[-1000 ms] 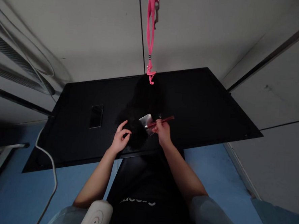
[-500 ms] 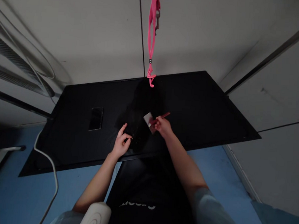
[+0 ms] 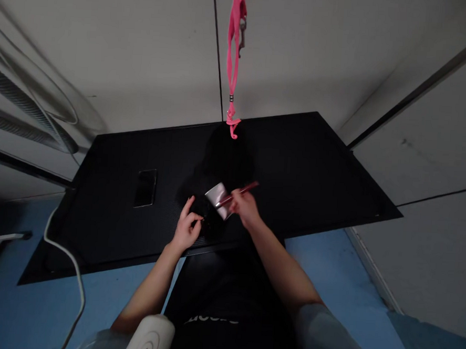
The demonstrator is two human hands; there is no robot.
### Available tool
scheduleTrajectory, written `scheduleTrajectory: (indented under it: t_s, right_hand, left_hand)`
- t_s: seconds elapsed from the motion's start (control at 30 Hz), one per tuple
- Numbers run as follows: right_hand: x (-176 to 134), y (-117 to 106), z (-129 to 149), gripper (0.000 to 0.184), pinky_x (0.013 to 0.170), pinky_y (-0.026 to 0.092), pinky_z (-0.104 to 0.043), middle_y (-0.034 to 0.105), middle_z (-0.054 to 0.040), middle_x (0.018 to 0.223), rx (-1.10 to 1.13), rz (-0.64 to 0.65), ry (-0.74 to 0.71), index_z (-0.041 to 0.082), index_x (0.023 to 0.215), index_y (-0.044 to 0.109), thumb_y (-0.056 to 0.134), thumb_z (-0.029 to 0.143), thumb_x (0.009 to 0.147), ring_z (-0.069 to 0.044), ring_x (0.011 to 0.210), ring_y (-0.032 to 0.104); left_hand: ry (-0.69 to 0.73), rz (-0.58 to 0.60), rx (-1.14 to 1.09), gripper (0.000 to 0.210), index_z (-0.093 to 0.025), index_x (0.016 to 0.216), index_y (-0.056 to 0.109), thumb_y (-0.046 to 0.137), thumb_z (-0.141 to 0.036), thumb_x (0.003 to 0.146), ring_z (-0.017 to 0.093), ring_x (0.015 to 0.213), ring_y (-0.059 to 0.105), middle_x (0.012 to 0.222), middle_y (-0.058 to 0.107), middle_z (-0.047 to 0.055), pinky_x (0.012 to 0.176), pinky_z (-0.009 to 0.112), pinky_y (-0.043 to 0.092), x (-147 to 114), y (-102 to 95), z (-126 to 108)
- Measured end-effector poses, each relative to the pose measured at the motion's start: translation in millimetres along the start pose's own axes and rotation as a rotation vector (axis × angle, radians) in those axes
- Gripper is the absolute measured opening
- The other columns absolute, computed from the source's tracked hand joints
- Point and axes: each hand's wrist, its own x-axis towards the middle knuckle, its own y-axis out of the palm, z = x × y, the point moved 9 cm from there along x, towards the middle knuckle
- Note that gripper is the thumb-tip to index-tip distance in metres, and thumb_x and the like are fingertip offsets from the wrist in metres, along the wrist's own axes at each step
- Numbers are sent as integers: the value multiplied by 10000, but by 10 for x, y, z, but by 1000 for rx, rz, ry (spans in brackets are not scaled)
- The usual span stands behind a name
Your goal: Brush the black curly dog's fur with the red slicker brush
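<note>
A black furry animal (image 3: 226, 158), too dark for its kind or outline to be clear, is on the black table (image 3: 296, 168) in front of me. Its near end lies between my hands. My left hand (image 3: 187, 228) pinches at the edge of the black fur with thumb and forefinger, the other fingers raised. A slicker brush (image 3: 218, 197), with a flat pale head and a dark red handle, is in my right hand (image 3: 245, 209). The brush head lies against or just over the fur, close to my left fingers; contact is unclear.
A phone (image 3: 145, 188) lies on the table to the left. From above hangs a pink strap (image 3: 232, 64) with a metal clip, reaching the animal's far end. A white cable (image 3: 73, 265) runs down at left, and a white rounded device (image 3: 150, 338) is at the bottom.
My right hand has brought the brush left and nearer to me, towards my left hand. The left hand keeps its pinch in nearly the same place. The view has shifted slightly.
</note>
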Motion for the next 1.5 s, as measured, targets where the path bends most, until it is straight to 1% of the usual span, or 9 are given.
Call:
scheduleTrajectory:
  t_s: [0.23,0.37,0.57,0.7,0.87,1.03,1.17,1.33,1.5]
  right_hand:
    - [66,-235,109,289,369,341,-157,416,98,393,114,-143,-55,198,729,476,534,477,776,-56,340,430]
    - [18,-74,-83,282,361,348,-189,466,73,409,112,4,49,178,731,520,657,420,684,-85,350,461]
    - [23,-266,-82,281,377,341,-157,427,94,406,196,-152,-8,199,714,460,555,459,761,-57,360,443]
    - [-12,13,-176,284,360,360,-193,492,61,415,84,58,80,177,705,504,664,410,675,-93,358,480]
    - [65,-190,39,273,366,339,-145,439,97,397,131,-150,-57,193,694,456,568,433,756,-50,351,446]
    - [65,45,-2,279,323,311,-172,485,62,392,-64,47,-35,178,635,492,666,392,676,-70,326,436]
    - [113,-31,146,282,330,293,-149,449,83,377,-62,-86,-109,186,634,463,581,415,749,-50,325,413]
    - [116,244,139,293,319,285,-175,504,38,381,-242,159,-28,171,579,484,664,379,681,-67,313,422]
    - [101,79,282,271,330,261,-157,440,83,363,-161,-47,-167,185,646,468,542,412,774,-46,306,373]
  left_hand:
    - [33,-20,45,56,-180,774,528,477,-161,788,268,1301,345,1444,309,129,975,459,384,4,-107,-50]
    - [158,52,101,80,-198,776,531,499,-131,746,280,1298,343,1288,522,99,1035,547,244,45,-65,-229]
    - [50,127,123,108,-209,839,541,473,-160,770,184,734,605,770,649,40,735,340,453,210,-15,-108]
    - [-47,136,202,175,-203,952,586,461,-237,835,141,545,576,631,606,-1,583,258,441,259,-8,25]
    - [66,235,154,297,-214,1096,600,508,-351,849,146,678,648,889,703,45,622,252,494,220,36,-12]
    - [231,208,234,203,-200,953,666,502,-277,862,148,697,661,825,714,45,637,255,490,158,62,-134]
    - [284,149,385,182,-176,917,674,517,-240,851,143,634,628,731,691,44,598,253,446,73,147,-257]
    - [279,99,520,171,-184,877,679,524,-247,845,137,573,578,632,641,29,551,258,379,-6,261,-339]
    - [279,73,523,164,-186,867,673,521,-245,849,137,602,589,675,664,33,565,261,364,-5,285,-366]
